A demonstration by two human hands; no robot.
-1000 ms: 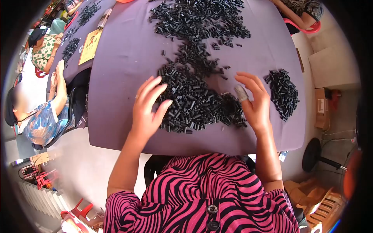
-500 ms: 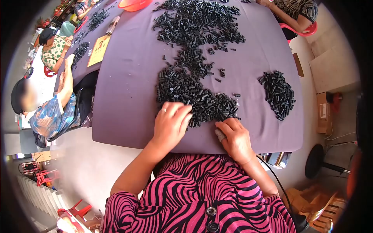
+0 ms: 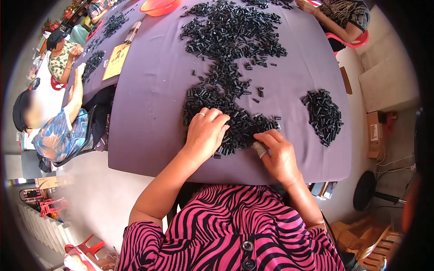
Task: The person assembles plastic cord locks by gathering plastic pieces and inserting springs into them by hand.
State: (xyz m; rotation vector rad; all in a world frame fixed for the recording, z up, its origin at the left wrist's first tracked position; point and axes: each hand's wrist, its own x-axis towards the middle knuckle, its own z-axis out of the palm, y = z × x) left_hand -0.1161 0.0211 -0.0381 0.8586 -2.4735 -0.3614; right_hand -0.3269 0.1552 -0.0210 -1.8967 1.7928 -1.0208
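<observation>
Over purple cloth (image 3: 144, 117), left hand (image 3: 205, 133) and right hand (image 3: 280, 157) curl, pinch unclear; black pieces (image 3: 242, 128) beneath fingertips (image 3: 221, 119) look light, stiff, side-grippable.

Striped pink top (image 3: 212, 226), ring (image 3: 202, 114) perhaps

The person's two hands (image 3: 205, 134) (image 3: 280, 157) bear one ring (image 3: 201, 114). One orange bowl (image 3: 160, 8) shows; the black pieces (image 3: 230, 34) are beyond counting.

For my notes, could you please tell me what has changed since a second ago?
The left hand moved right, over the near pile of black pieces; the right hand moved inward to its near edge. Any grip is unclear. The separate right pile stayed put.
</observation>
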